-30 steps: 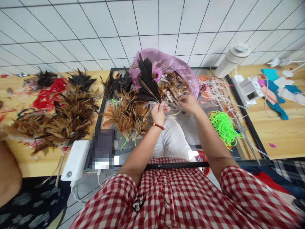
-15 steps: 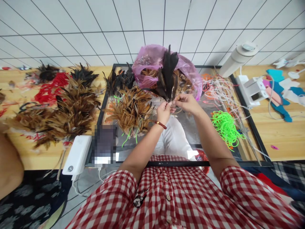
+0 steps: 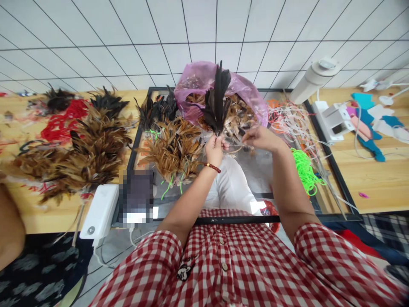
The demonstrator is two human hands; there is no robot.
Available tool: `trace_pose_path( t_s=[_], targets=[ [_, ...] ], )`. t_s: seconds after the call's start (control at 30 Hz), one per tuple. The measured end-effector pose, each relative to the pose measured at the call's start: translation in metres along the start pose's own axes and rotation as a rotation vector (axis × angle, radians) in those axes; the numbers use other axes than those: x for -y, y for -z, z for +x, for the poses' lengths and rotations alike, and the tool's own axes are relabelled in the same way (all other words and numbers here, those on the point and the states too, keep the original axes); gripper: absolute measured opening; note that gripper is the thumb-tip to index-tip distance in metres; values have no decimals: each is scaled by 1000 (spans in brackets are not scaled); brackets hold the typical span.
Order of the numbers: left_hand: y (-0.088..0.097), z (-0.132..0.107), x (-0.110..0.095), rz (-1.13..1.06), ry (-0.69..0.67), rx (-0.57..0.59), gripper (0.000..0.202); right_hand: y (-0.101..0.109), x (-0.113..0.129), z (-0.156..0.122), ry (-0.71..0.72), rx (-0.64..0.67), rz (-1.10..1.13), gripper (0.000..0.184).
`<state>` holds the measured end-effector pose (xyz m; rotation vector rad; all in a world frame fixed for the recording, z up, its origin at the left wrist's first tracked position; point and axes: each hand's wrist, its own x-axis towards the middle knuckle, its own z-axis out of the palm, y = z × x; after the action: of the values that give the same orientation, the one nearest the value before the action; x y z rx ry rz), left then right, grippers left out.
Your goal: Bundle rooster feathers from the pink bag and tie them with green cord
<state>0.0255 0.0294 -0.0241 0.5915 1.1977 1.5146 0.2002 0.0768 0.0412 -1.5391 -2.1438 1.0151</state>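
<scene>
My left hand [image 3: 215, 150] is closed around the lower ends of a bunch of black feathers [image 3: 218, 100], which stands upright with its tips fanned toward the wall. Right of it, apart from the bunch, my right hand [image 3: 263, 138] hovers with bent fingers, blurred by motion. Whether those fingers pinch anything is unclear. Behind both hands a pink plastic bag [image 3: 188, 81] lies open, with loose brown feathers [image 3: 239, 117] in it. Close on the left lies a pile of brown feather bundles [image 3: 175, 149], some with green cords, and black feathers [image 3: 158, 108] lie behind it.
A black-framed glass panel [image 3: 236, 220] lies before me. Green cord [image 3: 305, 170], pale strings [image 3: 287, 117], a white bottle [image 3: 315, 81] and a power strip [image 3: 329, 121] are on the right. More feather bundles [image 3: 99, 140], red cord [image 3: 64, 121], a power bank [image 3: 99, 211] and another person's arm [image 3: 11, 226] are left.
My right hand has moved right, away from the feather bunch it was touching. My left hand keeps hold of the black feathers, now more tightly gathered. The view has shifted slightly.
</scene>
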Motion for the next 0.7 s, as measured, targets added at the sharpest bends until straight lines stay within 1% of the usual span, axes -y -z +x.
trace_pose_path(
  t_s=[0.03,0.07,0.17,0.2,0.23,0.27,0.37,0.43,0.53,0.63,0.7],
  targets=[
    [0,0,0,-16,5,-1,20,2,-4,0,-14,23,-44,20],
    [1,1,-1,-27,11,1,20,3,-8,1,-41,-35,-95,23],
    [1,0,-1,-43,24,-3,23,-3,-19,6,-161,-396,-261,32],
    [1,0,-1,-47,22,-9,24,-6,-22,7,-203,-458,-306,33],
    [2,0,-1,-50,18,-14,24,-9,-25,9,-243,-482,-336,32],
    [2,0,-1,-51,12,-17,24,-12,-28,10,-273,-480,-351,31],
    [2,0,0,-39,-2,-19,24,-19,-35,14,-277,-436,-330,26],
    [1,0,-1,-34,0,-22,25,-20,-38,16,-249,-434,-277,21],
    [1,-1,-2,-50,3,-37,25,-12,-37,17,-208,-501,-113,15],
    [0,-1,-4,-74,2,-39,25,-1,-31,14,-136,-538,191,14],
    [0,-1,-4,-77,4,-34,25,4,-26,12,-67,-516,415,24]
  ],
)
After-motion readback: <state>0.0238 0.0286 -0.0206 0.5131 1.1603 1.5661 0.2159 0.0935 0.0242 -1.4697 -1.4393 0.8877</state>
